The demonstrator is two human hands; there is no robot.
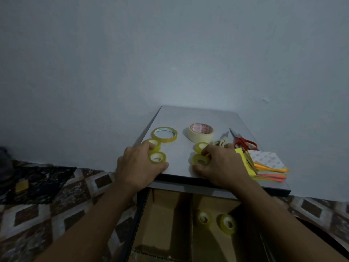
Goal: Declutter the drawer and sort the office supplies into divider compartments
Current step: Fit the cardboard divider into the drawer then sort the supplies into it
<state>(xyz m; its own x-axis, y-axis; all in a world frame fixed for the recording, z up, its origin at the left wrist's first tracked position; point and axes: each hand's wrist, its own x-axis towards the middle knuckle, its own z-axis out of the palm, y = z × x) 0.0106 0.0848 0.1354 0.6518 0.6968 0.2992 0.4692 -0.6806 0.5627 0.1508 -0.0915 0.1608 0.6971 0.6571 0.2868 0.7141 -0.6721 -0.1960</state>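
On the grey cabinet top (pixel 198 116), my left hand (pixel 137 165) curls round two small yellow tape rolls: one (pixel 157 157) between thumb and fingers, another (pixel 154 143) under the fingertips. My right hand (pixel 221 165) grips a small yellow tape roll (pixel 200 161), with a second small roll (pixel 201 146) just beyond its fingertips. Below, the open drawer (pixel 170 214) has cardboard dividers; two small yellow tape rolls (pixel 204 217) (pixel 228 224) lie in its right compartment.
A larger yellow tape roll (pixel 164 134) and a masking tape roll (pixel 201 132) sit further back. Red-handled scissors (pixel 243 141), a white clip-like item (pixel 221 142), yellow sticky notes (pixel 245 161), a white foam pad sheet (pixel 266 158) and coloured paper strips (pixel 272 173) crowd the right side. Patterned floor surrounds the cabinet.
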